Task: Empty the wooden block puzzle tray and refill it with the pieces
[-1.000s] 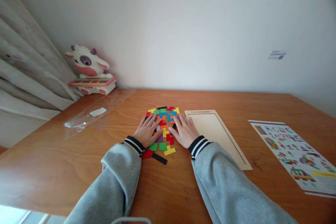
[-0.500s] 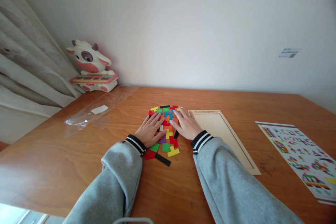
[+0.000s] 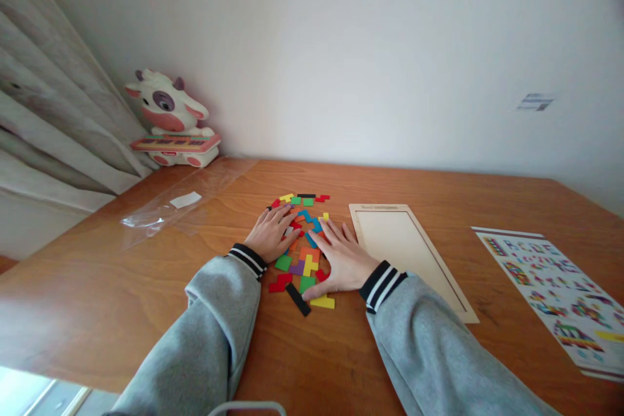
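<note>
Several flat coloured puzzle pieces (image 3: 303,259) lie loosely spread on the wooden table (image 3: 312,351) in front of me. My left hand (image 3: 270,238) rests flat on the left side of the pile, fingers apart. My right hand (image 3: 341,261) lies flat on the right side, fingers spread over blue and orange pieces. Neither hand grips a piece. A black bar piece (image 3: 297,299) and a yellow piece (image 3: 322,302) sit at the near edge of the pile. Just right of my right hand lies a bare wooden puzzle tray (image 3: 414,260).
A printed pattern sheet (image 3: 556,289) lies at the right. A clear plastic bag (image 3: 170,208) is spread at the left. A cow-shaped toy keyboard (image 3: 170,123) stands in the back left corner by a curtain (image 3: 49,117). A white wall backs the table.
Both hands slid toward me over the pile, the right one farther. The pieces, tightly packed before, have spread apart and shifted nearer.
</note>
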Tool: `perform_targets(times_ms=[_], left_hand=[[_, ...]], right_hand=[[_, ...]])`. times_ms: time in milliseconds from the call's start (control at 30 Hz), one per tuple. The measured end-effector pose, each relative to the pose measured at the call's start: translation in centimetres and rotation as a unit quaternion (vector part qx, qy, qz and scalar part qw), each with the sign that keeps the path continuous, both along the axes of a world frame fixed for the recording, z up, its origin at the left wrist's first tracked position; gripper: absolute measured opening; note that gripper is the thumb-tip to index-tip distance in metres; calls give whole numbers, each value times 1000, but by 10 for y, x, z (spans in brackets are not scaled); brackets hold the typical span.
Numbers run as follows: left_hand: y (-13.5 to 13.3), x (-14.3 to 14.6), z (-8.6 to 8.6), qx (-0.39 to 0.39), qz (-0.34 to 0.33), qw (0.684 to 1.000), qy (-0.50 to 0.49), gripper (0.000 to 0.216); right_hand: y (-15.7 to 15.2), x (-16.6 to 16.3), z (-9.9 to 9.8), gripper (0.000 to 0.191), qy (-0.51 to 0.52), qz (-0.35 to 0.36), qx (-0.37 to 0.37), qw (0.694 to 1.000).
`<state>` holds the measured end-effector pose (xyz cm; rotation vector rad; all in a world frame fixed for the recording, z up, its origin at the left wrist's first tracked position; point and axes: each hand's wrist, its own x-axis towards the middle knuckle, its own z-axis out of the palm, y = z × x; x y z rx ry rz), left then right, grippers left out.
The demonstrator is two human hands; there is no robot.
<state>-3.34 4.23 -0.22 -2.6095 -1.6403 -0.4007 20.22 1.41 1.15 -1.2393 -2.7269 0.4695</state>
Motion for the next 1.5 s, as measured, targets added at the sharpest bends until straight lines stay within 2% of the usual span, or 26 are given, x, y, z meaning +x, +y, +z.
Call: perform_targets(times_ms=[100,167,300,367,467,567,633,800,867,1067,1133,1267,1367,1433,1500], left_hand=[[1,0,0,8,3,1000,-10,49],[1,1,0,12,5,1000,-15,47],[1,1,1,15,12,1000,-13,44],[1,2,3,17,16,1000,-11,42],[0,3,4,25,26,999,-13,40],[1,3,3,30,36,998,-29,37],[2,1,1,27,25,999,-39,36],[6,-3,-5,1,-36,998,-46,40],[6,-3,-7,2,-31,998,-52,40],[4,-1,-6,29,-11,997,-74,33],[4,-2,-4,34,-11,996,-87,33],[1,-9,1,42,-12,993,-107,38],[-12,-21,5,36,-52,992,-105,45],[-29,-31,7,24,-94,990,-99,63],[-50,-39,7,7,-119,989,-87,96]], right_hand=[[-12,-2,-1,129,7,-3,-4,1000],[-19,-4,-3,114,16,-28,5,999],[-27,-10,-10,66,51,-74,62,994],[-28,-13,-15,53,72,-90,89,989],[-27,-18,-19,44,95,-120,106,983],[-27,-21,-19,46,115,-144,102,978],[-29,-20,-15,55,129,-128,99,978],[-36,-16,-6,93,136,47,75,987],[-38,-16,-4,95,128,72,58,988],[-37,-18,-7,53,123,-3,66,990],[-37,-19,-9,46,124,-27,85,988],[-36,-21,-16,51,117,-116,136,977],[-36,-20,-21,62,107,-167,155,968],[-36,-19,-24,65,104,-175,156,967],[-36,-18,-27,66,108,-174,156,966]])
